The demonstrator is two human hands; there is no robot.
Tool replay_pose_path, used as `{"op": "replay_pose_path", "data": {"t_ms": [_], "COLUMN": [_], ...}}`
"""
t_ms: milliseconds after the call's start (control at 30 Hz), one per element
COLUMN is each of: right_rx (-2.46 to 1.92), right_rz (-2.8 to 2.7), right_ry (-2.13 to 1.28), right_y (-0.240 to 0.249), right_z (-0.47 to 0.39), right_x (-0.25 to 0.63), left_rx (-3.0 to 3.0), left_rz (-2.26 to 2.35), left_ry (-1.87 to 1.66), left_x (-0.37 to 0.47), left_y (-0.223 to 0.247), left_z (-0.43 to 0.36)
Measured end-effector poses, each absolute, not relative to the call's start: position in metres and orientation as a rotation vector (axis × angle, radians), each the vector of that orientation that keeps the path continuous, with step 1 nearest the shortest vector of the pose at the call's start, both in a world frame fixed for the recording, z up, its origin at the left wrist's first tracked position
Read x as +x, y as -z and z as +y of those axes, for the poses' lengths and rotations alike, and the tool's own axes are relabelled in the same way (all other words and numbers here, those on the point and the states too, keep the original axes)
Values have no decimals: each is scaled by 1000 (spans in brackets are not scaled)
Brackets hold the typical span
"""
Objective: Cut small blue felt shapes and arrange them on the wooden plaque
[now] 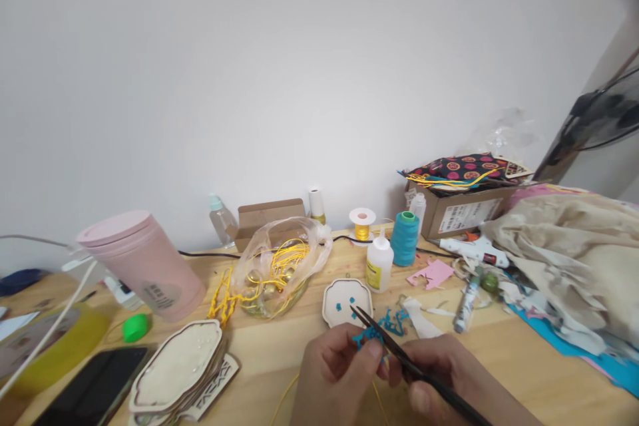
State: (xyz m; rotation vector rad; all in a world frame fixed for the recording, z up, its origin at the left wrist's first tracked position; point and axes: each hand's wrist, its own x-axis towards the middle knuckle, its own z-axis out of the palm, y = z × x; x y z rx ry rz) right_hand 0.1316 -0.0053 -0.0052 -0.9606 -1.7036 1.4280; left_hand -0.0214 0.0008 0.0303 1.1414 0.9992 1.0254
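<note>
My left hand (333, 373) pinches a lacy bright blue cut-out piece (369, 335) between thumb and fingers. In my right hand (446, 376) is a pair of black tweezers (417, 367), its tips pointing up and left over the blue piece. Just beyond them lies a small cream plaque (332, 313) with a scalloped edge and a few tiny blue bits on it. More blue cut-out strips (396, 321) trail on the table to the right of the plaque. A thin yellow cord (285, 399) runs beneath my left hand.
Behind stand a glue bottle (380, 266), a teal thread spool (405, 239) and a plastic bag (279, 266) of yellow cord. Left are stacked plaques (177, 363), a phone (94, 386) and a pink tumbler (144, 266). Right lie a glue gun (474, 249), a pen-like tube (467, 306) and fabric (589, 259).
</note>
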Motion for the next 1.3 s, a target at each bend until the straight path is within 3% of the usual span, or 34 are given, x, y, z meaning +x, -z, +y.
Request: {"op": "replay_pose_path", "data": {"t_ms": [1300], "right_rx": [-1035], "right_rz": [-1723], "right_ry": [-1377], "right_y": [13], "right_z": [-7], "right_x": [137], "left_rx": [980], "left_rz": [1107], "left_ry": [-1085], "left_x": [-24], "left_y": [-27], "left_z": [2]}}
